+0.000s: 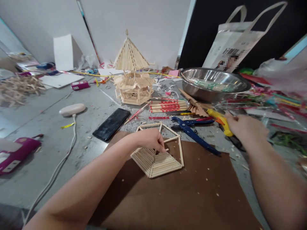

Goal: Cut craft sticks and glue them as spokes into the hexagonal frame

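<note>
A frame of thin wooden sticks (165,166) lies on a brown sheet in front of me. Two of its wedges are filled with rows of sticks, while others show only the outline. My left hand (153,140) is over its middle, fingers pinched on a short wooden stick (167,149) at the edge of a filled wedge. Off to the right, my right hand (246,127) grips a yellow glue gun (222,120) with an orange part. That hand is blurred, and the tool's nozzle points left, above the blue pliers (196,135).
Behind the frame stands a stick pavilion (131,57) with a pointed roof. A black phone (111,124), red-wrapped stick bundles (168,106) and a steel bowl (213,92) surround the brown sheet (172,201). A white cable (59,166) runs along the left; a stick pile (19,89) lies beyond.
</note>
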The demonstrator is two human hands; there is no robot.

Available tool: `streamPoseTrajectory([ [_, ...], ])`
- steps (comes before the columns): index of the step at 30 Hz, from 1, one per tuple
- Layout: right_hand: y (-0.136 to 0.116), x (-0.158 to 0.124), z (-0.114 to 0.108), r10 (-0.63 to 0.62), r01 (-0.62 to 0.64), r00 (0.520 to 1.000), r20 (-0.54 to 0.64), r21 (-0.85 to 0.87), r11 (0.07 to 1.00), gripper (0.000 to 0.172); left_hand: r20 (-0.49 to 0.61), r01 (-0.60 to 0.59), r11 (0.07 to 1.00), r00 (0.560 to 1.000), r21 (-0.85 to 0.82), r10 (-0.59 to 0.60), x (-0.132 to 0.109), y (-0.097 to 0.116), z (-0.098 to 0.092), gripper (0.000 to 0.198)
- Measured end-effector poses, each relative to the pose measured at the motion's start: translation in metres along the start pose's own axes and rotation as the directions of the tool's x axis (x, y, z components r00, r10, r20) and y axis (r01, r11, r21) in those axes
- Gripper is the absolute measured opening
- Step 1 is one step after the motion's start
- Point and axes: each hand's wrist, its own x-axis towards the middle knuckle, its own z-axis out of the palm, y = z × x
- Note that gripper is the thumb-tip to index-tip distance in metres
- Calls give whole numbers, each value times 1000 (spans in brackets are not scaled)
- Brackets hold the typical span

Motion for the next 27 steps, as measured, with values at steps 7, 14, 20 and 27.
streamPoseTrajectory([
  [7, -39, -27, -21, -111, 124, 987, -117, 111, 986, 40, -35, 20, 998, 999, 56, -18, 1, -1, 1, 18],
  [14, -73, -59, -14, -427, 461, 882, -199, 171, 871, 28, -15, 24, 995, 1000, 94, -22, 1, -1, 2, 16],
  [20, -79, -67, -7, -524, 536, 844, -111, 173, 826, 31, -12, 54, 993, 999, 102, -53, 3, -1, 3, 15],
  [27, -80, -67, -5, -559, 563, 826, -76, 179, 807, 32, -1, 54, 990, 998, 129, -55, 4, -4, 4, 17],
])
